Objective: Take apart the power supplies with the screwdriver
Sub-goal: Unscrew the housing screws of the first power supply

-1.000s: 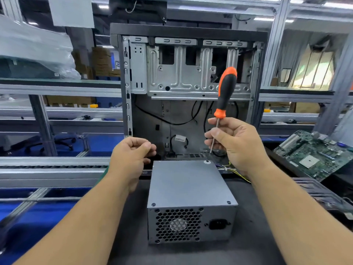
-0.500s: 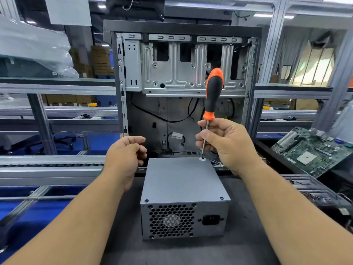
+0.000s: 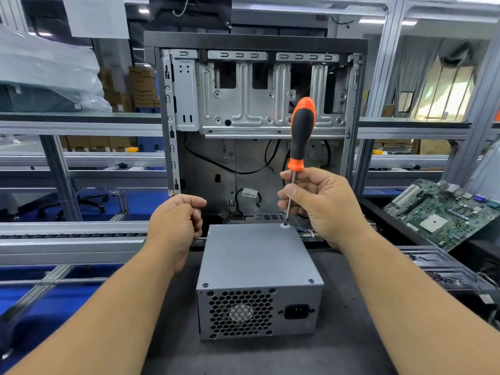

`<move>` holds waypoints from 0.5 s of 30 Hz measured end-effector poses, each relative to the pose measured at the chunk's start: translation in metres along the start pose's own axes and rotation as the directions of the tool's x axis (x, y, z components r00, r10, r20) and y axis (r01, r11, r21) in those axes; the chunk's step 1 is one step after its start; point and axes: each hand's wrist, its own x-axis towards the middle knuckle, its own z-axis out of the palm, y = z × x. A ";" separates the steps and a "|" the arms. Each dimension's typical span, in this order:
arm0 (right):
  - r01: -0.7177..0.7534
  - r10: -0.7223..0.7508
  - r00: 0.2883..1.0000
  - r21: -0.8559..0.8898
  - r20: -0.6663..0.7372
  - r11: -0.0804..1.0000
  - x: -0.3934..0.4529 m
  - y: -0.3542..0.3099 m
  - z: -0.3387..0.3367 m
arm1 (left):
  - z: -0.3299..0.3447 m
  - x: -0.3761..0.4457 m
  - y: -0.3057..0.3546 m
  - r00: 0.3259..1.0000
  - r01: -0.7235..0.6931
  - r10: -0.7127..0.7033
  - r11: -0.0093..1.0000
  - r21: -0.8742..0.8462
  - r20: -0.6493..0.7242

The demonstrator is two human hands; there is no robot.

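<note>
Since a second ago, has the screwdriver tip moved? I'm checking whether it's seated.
Yes. The screwdriver tip came down onto the far right corner screw of the power supply; earlier it hung above the lid.

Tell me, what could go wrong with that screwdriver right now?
The right hand pinches the screwdriver low on its thin shaft, with the handle free above, so the tip might slip off the far screw and scratch the supply. The left hand hovers beside the box without touching it, so it could slide when pushed. Wires lie close behind the screw and might get poked.
</note>
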 end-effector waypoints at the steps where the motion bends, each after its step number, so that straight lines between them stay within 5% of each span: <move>1: -0.003 0.003 1.000 -0.001 0.000 1.000 0.000 0.001 0.000 | 0.000 0.000 0.000 1.000 0.003 -0.003 1.000 0.000 0.002; 10: -0.016 0.014 0.999 -0.047 -0.045 0.999 0.001 0.002 0.005 | 0.001 -0.005 0.005 1.000 -0.007 0.007 1.000 0.005 0.020; 15: -0.025 0.020 0.999 -0.109 -0.048 0.994 0.001 0.002 0.006 | 0.017 -0.019 0.045 0.995 -0.046 0.058 0.988 -0.145 0.080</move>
